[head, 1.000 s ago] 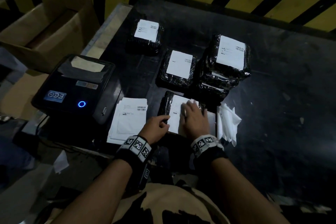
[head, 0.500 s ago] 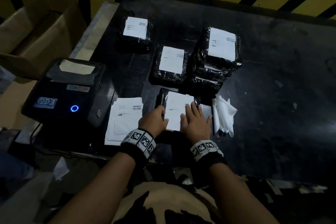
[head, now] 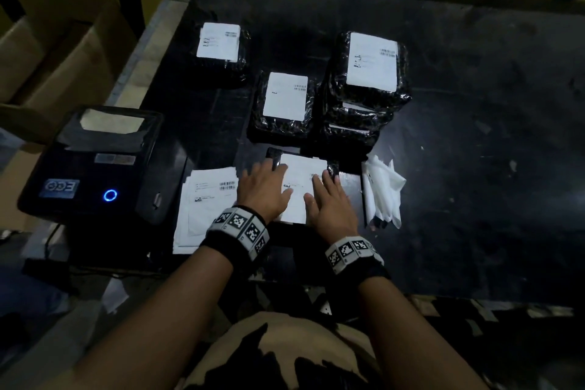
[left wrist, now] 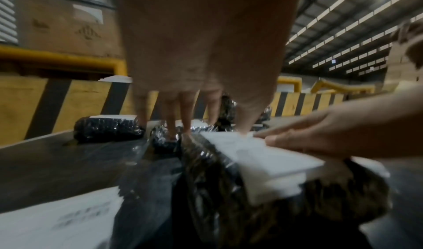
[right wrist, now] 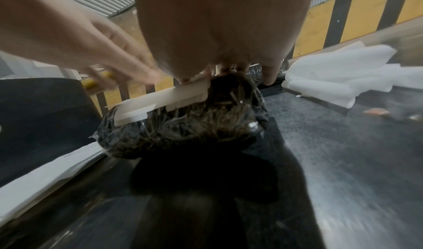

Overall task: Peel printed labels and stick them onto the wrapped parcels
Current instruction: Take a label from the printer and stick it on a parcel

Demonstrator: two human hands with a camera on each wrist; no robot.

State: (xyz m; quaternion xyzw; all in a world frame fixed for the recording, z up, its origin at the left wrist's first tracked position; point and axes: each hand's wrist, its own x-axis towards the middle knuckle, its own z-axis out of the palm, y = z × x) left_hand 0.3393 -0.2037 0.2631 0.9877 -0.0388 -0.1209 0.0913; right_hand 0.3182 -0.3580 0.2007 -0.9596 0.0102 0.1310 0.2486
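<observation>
A black wrapped parcel (head: 273, 153) (left wrist: 251, 207) (right wrist: 183, 126) lies near the table's front edge with a white label (head: 300, 187) (left wrist: 263, 155) (right wrist: 160, 99) on its top. My left hand (head: 264, 185) (left wrist: 194, 72) lies flat on the label's left side, fingers straight. Flat on the right side rests my right hand (head: 327, 199) (right wrist: 217, 26), its fingers stretched out too. A stack of printed labels (head: 205, 206) sits left of the parcel. Labelled parcels stand behind: one (head: 285, 104) in the middle, one (head: 218, 51) far left, and a stack (head: 368, 73) at the right.
A black label printer (head: 91, 165) with a blue light stands at the table's left edge. Crumpled white backing papers (head: 383, 190) (right wrist: 338, 72) lie right of the parcel. A cardboard box (head: 53, 57) is off the table's left. Yellow and black barriers run behind the dark table (head: 474, 168).
My left hand went from curled at the parcel's left edge to flat on the label. Both hands have slid over the label, and the head view has shifted slightly.
</observation>
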